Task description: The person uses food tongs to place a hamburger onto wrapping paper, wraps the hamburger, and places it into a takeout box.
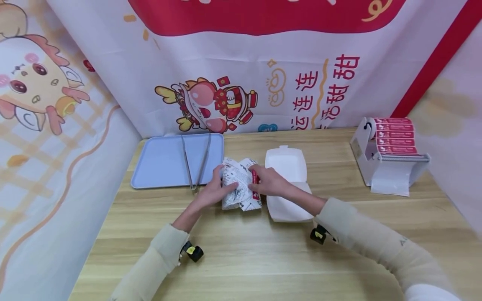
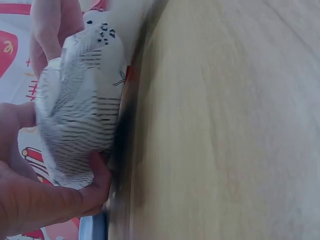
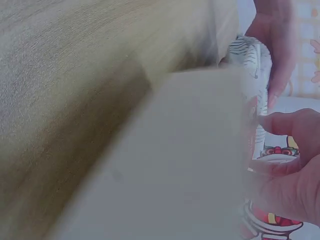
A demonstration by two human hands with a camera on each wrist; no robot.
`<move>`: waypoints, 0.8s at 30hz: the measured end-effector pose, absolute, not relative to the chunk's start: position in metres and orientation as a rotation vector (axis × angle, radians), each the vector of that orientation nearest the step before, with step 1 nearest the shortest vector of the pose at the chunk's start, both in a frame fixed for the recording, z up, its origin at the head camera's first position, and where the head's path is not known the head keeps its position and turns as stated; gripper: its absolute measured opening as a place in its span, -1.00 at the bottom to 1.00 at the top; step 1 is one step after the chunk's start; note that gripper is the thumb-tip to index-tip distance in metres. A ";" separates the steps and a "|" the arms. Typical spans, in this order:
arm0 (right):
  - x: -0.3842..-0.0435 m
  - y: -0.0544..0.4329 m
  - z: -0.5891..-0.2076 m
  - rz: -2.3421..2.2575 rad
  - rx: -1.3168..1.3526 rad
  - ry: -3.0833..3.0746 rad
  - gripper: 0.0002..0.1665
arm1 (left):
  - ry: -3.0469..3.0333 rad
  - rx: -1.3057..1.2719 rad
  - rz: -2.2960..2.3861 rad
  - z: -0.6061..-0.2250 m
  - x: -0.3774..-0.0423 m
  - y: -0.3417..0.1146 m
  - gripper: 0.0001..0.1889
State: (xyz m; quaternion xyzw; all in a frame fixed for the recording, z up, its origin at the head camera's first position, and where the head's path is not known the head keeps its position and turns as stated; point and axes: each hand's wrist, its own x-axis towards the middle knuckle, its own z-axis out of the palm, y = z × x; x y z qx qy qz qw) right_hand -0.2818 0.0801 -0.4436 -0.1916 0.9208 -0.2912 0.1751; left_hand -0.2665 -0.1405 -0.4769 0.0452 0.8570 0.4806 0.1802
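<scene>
A package wrapped in printed white paper (image 1: 241, 197) is held between both hands, just left of an open white takeaway box (image 1: 287, 163). My left hand (image 1: 212, 191) grips its left side, with the thumb on the near face; the left wrist view shows fingers and thumb around the paper (image 2: 80, 120). On the right edge, my right hand (image 1: 272, 182) pinches the package by a red label (image 1: 256, 195). The box's lower half partly hides the right hand's work in the right wrist view, where the wrapped package (image 3: 254, 67) shows beyond it.
A light blue tray (image 1: 158, 163) lies at the back left, with metal tongs (image 1: 187, 161) across its right part. A label dispenser (image 1: 397, 138) with a roll of red labels stands at the back right. Printed cloth (image 1: 233, 54) hangs behind the wooden table (image 1: 241, 259).
</scene>
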 end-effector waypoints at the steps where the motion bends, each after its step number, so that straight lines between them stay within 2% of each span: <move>1: -0.282 0.081 -0.443 -0.837 -0.549 2.609 -0.24 | 2.405 0.088 1.382 -0.477 -0.266 -0.140 0.04; 8: -0.281 0.087 -0.446 -0.940 -0.537 2.562 -0.26 | 2.271 -0.062 1.537 -0.479 -0.266 -0.135 0.08; 13: -0.278 0.104 -0.443 -1.055 -0.593 2.574 -0.32 | 2.035 -0.108 1.785 -0.477 -0.266 -0.132 -0.11; 17: -0.277 0.135 -0.435 -1.109 -0.635 2.708 -0.46 | 1.855 -0.070 1.912 -0.483 -0.270 -0.133 -0.31; 22: -0.272 0.178 -0.438 -1.092 -0.505 2.908 -0.70 | 1.833 -0.064 1.863 -0.483 -0.268 -0.136 -0.36; 24: -0.268 0.193 -0.443 -1.057 -0.411 2.966 -0.73 | 1.828 -0.058 1.844 -0.482 -0.267 -0.136 -0.37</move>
